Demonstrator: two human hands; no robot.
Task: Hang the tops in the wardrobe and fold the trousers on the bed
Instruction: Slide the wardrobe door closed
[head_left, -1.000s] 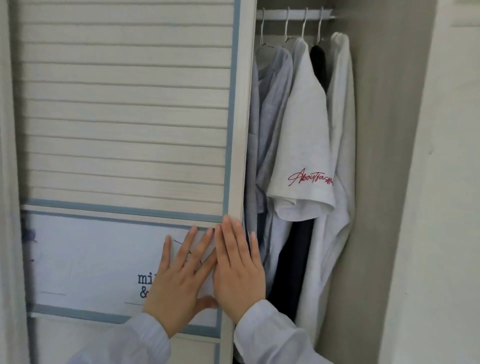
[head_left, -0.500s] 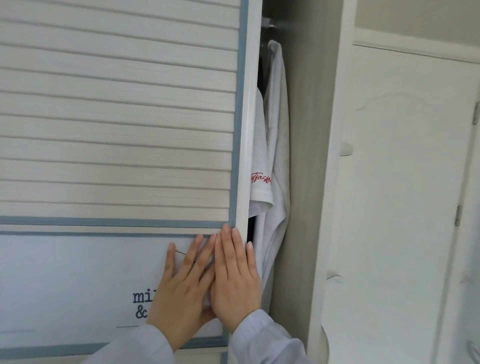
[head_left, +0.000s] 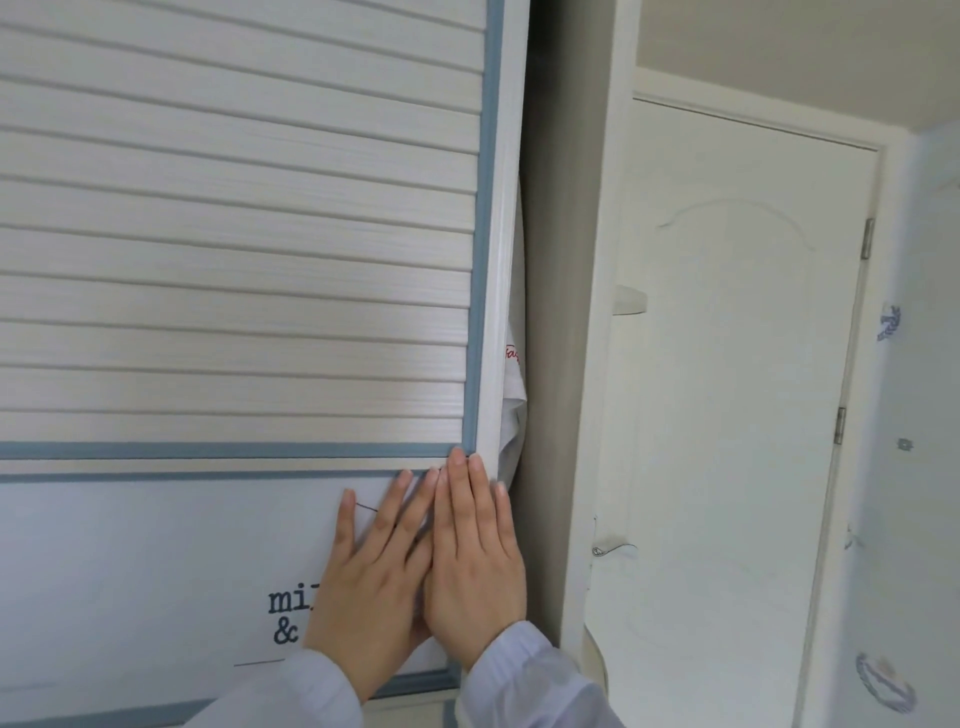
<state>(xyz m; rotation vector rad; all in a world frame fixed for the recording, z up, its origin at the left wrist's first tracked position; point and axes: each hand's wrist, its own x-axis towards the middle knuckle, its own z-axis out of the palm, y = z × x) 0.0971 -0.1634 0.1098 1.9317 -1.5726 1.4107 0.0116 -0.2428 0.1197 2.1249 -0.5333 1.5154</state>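
The slatted white wardrobe sliding door (head_left: 239, 260) with blue trim fills the left of the head view. My left hand (head_left: 371, 582) and my right hand (head_left: 475, 561) lie flat side by side on its lower panel near its right edge, fingers spread, holding nothing. Only a narrow gap shows between the door's edge and the wardrobe side wall (head_left: 550, 312). In that gap a sliver of a hanging white top (head_left: 513, 410) with red lettering is visible. The other tops, the trousers and the bed are out of sight.
A white room door (head_left: 727, 389) with hinges on its right stands to the right of the wardrobe. A small rounded shelf (head_left: 629, 301) juts from the wardrobe's outer side. Pale patterned wall (head_left: 914, 415) lies at the far right.
The sliding door has moved right under both flat hands, narrowing the opening from a wide view of several hanging tops to a thin gap. The view has swung right.
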